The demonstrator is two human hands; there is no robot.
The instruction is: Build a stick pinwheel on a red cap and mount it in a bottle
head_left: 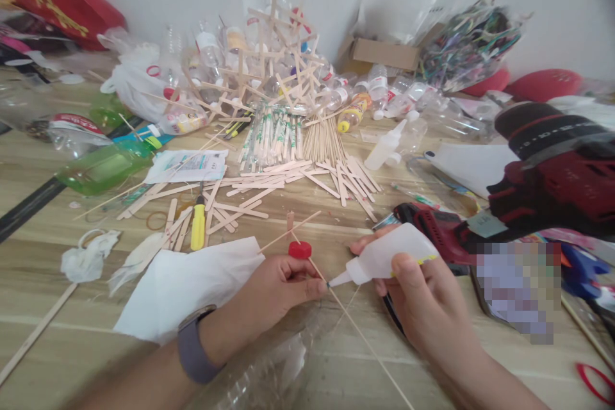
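Observation:
My left hand (283, 285), with a watch on its wrist, pinches a thin wooden skewer (368, 344) near a red bottle cap (300, 250). The skewer slants from the cap down to the lower right. In my right hand (423, 295) is a white squeeze bottle (391, 253), tilted so that its nozzle tip touches or nearly touches the skewer beside my left fingertips. Another skewer crosses behind the cap, near a short flat stick (290, 221). Below my hands lies a clear plastic bottle (269, 371), blurred.
Flat wooden sticks (250, 195) and a yellow screwdriver (198, 225) lie ahead. White paper (192, 282) is beside my left arm. A red and black power drill (542, 179) stands at the right. Plastic bottles and a stick structure (273, 57) fill the back; a green bottle (103, 168) lies left.

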